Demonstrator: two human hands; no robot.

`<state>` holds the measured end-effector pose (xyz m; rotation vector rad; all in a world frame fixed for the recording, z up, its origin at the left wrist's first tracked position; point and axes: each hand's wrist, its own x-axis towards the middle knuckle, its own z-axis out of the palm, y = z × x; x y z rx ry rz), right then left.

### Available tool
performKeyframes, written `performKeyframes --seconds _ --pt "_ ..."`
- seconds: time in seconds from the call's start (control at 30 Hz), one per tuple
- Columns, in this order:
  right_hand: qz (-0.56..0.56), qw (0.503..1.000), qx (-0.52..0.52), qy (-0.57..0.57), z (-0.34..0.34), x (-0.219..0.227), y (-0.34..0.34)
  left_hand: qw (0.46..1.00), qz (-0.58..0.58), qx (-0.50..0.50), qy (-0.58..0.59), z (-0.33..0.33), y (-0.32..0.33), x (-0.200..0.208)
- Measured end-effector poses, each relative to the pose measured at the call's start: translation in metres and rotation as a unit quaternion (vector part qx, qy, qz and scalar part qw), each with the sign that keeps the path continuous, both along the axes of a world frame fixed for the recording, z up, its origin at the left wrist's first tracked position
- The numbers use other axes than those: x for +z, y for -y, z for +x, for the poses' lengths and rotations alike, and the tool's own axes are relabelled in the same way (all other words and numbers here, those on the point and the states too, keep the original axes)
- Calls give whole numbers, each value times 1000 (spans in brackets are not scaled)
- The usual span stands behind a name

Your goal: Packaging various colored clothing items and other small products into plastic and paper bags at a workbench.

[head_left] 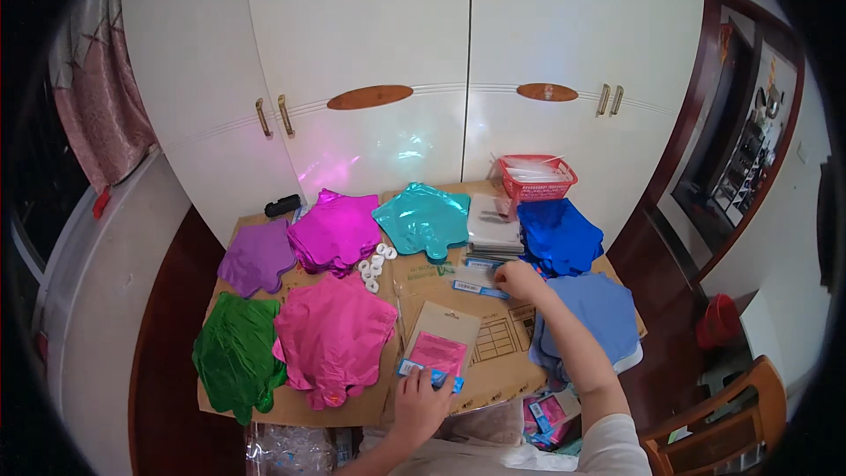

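Note:
My left hand (421,398) grips the bottom edge of a flat package (438,351) lying on the cardboard. That package has a beige card top, folded pink foil and a blue strip along its lower end. Farther right, the fingers of my right hand (518,282) are pinched together beside flat clear bags (476,275) with blue strips. What they hold, if anything, is hidden. A stack of clear and grey sleeves (493,225) lies just beyond. Close to my right forearm are a pile of dark blue foil balloons (561,236) and a greyish-blue pile (595,313).
Foil piles in pink (335,335), green (236,353), purple (256,257), magenta (335,227) and teal (425,219) cover the left and back. White rings (374,271) lie between them. A red basket (536,185) holds white sticks. A wooden chair (731,414) stands right.

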<state>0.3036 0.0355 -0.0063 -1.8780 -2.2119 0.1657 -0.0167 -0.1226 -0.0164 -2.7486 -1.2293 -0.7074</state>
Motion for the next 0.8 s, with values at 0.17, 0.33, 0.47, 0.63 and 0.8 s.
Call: performKeyframes --seconds 0.17,0.33,0.47,0.63,0.8 --pt "-38 999 3 -4 1 7 -1 998 -5 -9 54 -3 2 12" --pt "46 998 -41 -1 -18 42 23 996 -7 -13 89 -28 -4 21" --pt "59 987 110 -105 -70 77 79 992 48 27 111 -34 -7 46" --pt "-46 926 276 -255 -124 74 125 996 52 9 78 -47 -3 50" --pt "44 955 223 -189 -145 31 135 999 -23 11 33 -78 11 40"
